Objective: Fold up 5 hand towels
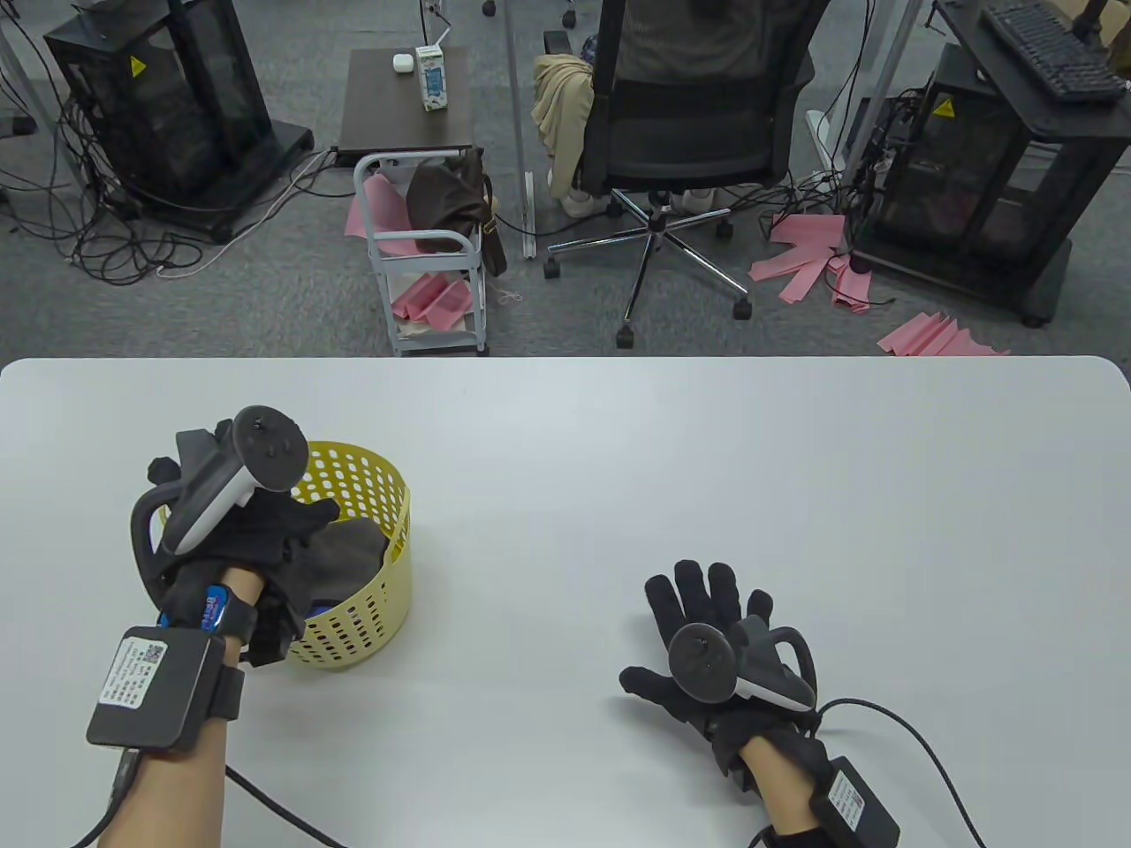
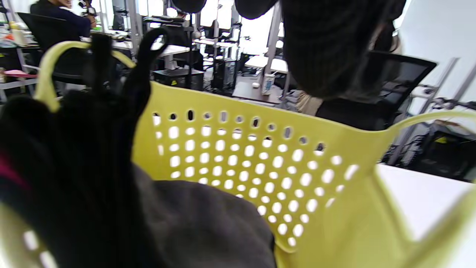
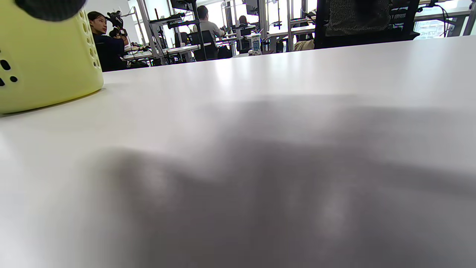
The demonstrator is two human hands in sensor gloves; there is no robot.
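Observation:
A yellow perforated basket (image 1: 389, 495) stands on the left of the white table (image 1: 618, 459). Inside it lies a grey towel (image 1: 353, 552), also visible in the left wrist view as the grey towel (image 2: 208, 223). My left hand (image 1: 292, 526) reaches into the basket from its left side and grips a black towel (image 2: 85, 167), which rises above the basket wall (image 2: 241, 156) with its hanging loop showing. In the table view this black cloth blends with the glove. My right hand (image 1: 698, 609) lies flat on the table at the lower right, fingers spread, holding nothing.
The basket's side (image 3: 44, 63) shows at the left of the right wrist view. Cables trail from both wrists toward the near edge. Beyond the table's far edge are an office chair (image 1: 698, 115), a small cart (image 1: 424, 256) and pink sheets on the floor.

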